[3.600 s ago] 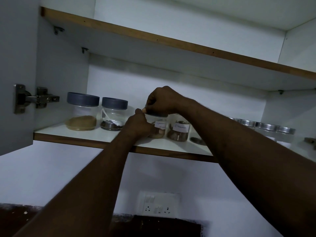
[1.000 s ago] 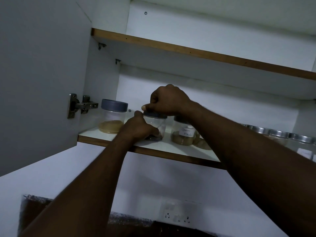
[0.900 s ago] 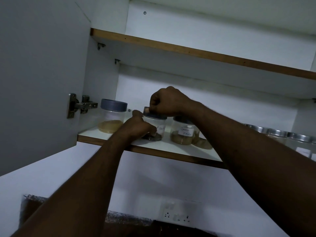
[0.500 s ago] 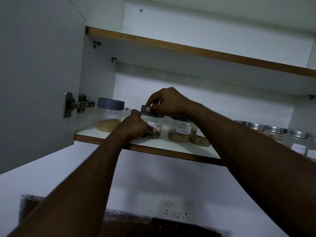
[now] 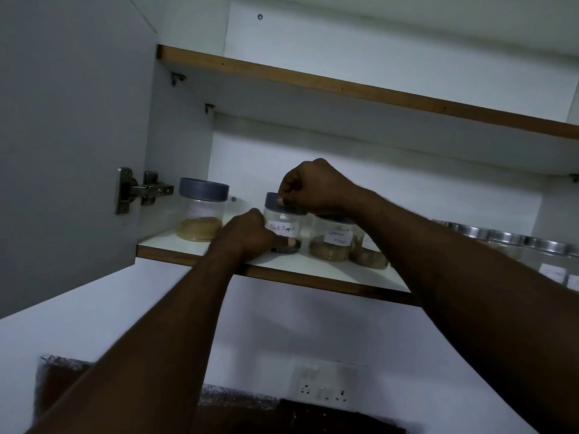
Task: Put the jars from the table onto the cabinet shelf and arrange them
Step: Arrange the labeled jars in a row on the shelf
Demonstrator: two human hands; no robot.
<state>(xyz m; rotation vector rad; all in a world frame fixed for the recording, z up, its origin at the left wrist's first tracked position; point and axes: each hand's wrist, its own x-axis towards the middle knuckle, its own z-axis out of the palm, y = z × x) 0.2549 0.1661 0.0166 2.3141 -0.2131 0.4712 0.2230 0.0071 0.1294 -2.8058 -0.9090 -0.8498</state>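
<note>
Turned since 1 s ago, the pepper jar (image 5: 283, 228) now faces its "Black Pepper" label to the front.

Head view: the jar stands upright on the lower shelf (image 5: 313, 267), near the front edge. The left grip (image 5: 247, 233) is curled round the jar's lower left side, with a fingertip showing through the clear wall. The right grip (image 5: 313, 189) reaches from above, thumb and fingers pinching the grey lid (image 5: 272, 200). The masala jar (image 5: 333, 241) stands just right of it, and a 3rd jar (image 5: 369, 252) is partly hidden by the right forearm. A tan jar (image 5: 202, 211) stands apart on the left, beside the hinge (image 5: 138, 191). Steel-lidded jars (image 5: 504, 242) fill the shelf's right end.
</note>
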